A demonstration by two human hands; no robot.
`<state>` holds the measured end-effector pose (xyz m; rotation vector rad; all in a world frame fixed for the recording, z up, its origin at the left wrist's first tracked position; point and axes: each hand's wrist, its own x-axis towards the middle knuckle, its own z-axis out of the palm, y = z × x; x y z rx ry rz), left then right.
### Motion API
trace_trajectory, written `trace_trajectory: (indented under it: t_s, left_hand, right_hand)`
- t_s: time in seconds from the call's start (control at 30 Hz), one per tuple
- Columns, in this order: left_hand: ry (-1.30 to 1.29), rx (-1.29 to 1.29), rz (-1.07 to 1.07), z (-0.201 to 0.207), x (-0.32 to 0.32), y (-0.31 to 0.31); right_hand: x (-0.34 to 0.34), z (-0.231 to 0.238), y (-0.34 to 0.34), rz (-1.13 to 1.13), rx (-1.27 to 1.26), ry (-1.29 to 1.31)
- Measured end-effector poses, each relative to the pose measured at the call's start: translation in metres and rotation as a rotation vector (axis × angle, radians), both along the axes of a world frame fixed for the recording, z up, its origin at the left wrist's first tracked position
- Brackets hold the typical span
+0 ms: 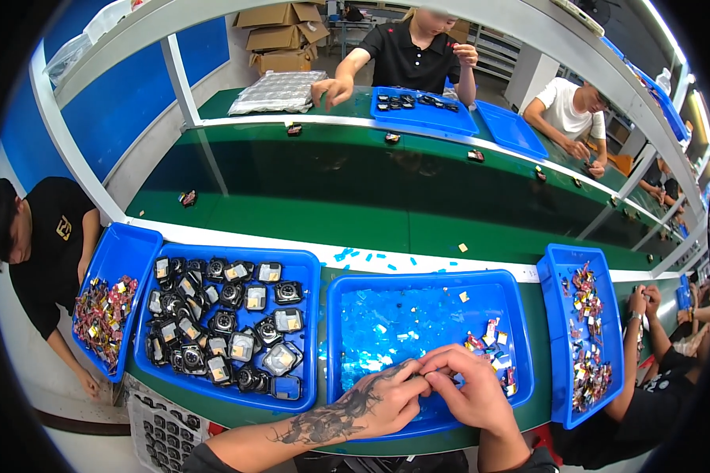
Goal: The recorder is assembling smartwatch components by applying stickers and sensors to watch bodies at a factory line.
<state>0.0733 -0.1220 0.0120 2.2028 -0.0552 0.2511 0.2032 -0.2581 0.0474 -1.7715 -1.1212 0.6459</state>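
My left hand [390, 398], below a tattooed forearm, and my right hand [472, 388] meet over the near side of a blue tray [335, 331]. The fingers of both are pinched together at the tips. Whatever sits between them is too small and covered to make out. Beneath lie many small translucent blue film pieces [386, 319]. On the tray's right side rests a pile of small parts [493, 339] in red, white and yellow, partly behind my right hand.
Left of it, another blue tray [314, 315] holds many black watch-like cases [222, 322]. Outer blue bins [146, 236] [556, 331] hold small coloured parts. A white rail [292, 251] borders the green conveyor belt [292, 189], which carries scattered small parts. Co-workers sit across and at both sides.
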Motion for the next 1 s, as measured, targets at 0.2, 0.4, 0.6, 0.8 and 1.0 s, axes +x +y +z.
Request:
trace_trajectory:
  t_s: [0.2,0.4,0.6,0.8,1.0]
  left_hand:
    - [-0.046,-0.193,-0.002,0.0,0.0,0.003]
    - [-0.034,-0.281,0.045,-0.007,-0.003,0.0]
    - [-0.078,-0.719,0.181,-0.017,0.008,-0.003]
    - [-0.312,-0.399,0.255,0.007,0.005,0.013]
    - [-0.226,-0.733,0.291,-0.009,0.002,0.004]
  right_hand:
    - [0.001,-0.002,-0.005,-0.03,0.109,0.156]
    - [0.003,0.005,-0.007,0.054,0.088,-0.03]
    - [-0.002,-0.012,0.004,-0.153,0.165,0.166]
    - [-0.02,-0.007,0.023,-0.285,0.414,0.738]
    - [-0.03,-0.014,0.013,-0.267,0.349,0.765]
